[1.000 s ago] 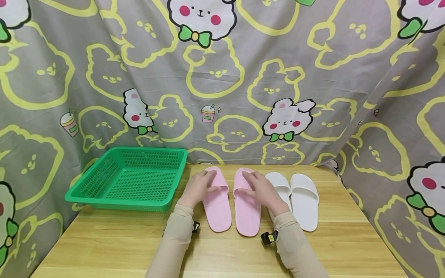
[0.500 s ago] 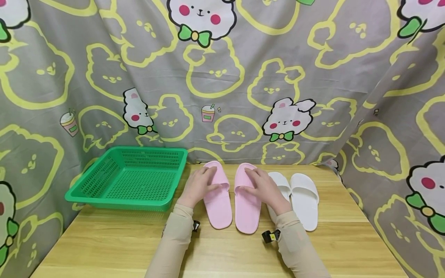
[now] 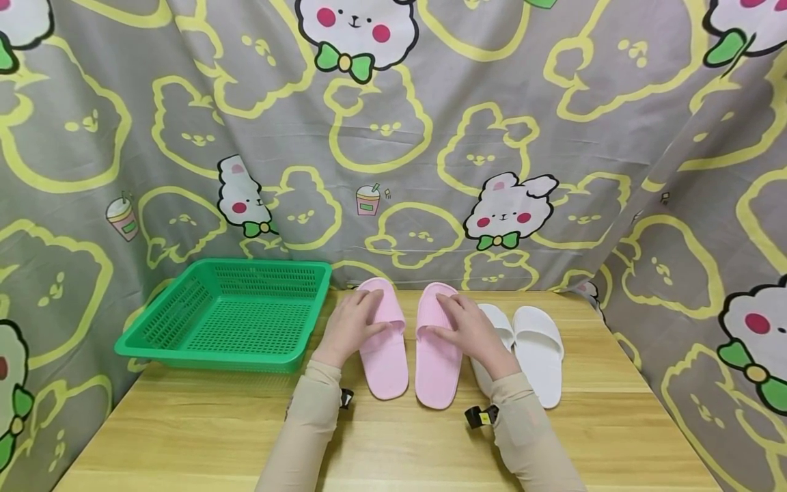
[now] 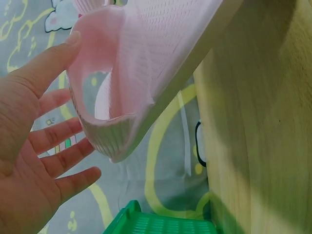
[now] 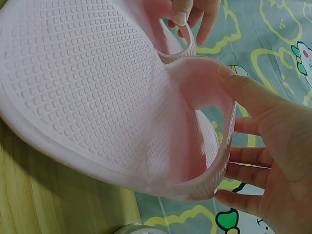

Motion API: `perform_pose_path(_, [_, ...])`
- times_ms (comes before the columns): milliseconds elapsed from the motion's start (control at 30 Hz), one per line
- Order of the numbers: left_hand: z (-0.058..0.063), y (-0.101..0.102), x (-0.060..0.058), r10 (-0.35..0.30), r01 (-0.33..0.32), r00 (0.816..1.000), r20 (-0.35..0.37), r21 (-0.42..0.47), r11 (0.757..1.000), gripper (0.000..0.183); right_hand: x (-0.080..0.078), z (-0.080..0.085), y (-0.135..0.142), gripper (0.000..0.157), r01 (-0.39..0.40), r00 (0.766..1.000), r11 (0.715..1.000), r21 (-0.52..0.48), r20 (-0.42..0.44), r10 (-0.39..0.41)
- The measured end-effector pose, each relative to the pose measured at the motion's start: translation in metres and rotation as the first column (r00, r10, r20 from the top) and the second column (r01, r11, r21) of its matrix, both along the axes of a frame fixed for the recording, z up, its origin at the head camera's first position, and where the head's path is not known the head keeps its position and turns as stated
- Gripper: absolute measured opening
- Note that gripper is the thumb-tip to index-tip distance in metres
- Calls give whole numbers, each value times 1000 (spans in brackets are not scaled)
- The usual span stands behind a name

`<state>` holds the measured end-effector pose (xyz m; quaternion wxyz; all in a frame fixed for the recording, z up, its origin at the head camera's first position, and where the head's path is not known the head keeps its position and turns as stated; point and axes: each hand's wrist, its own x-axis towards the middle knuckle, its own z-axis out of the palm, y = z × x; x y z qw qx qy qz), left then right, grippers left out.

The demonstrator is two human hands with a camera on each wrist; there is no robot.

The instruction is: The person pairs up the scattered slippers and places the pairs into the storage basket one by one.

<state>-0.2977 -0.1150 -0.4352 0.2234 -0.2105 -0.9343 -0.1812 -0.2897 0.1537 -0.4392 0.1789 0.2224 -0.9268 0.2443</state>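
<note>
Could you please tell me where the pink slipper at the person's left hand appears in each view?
Head: the left pink slipper is just left of centre, in the lower half.
Left wrist: the left pink slipper fills the top middle, cut off by the upper edge.
Right wrist: it is at the top, partly hidden behind the right pink slipper.
Shared landmark: the left hand, at this slipper's strap in all three.
</note>
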Motion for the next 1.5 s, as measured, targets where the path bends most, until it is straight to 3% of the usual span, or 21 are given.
perform_pose_path(200, [2,0,2,-11,12,999,-49,12,1000,66,2,3,2,74,0,1000,1000,-10,-10,0])
perform_pose_path(1500, [8,-2,3,25,-24,998,-54,27,999,67,5,13,25,76,87,996,994,-63,-3,-88])
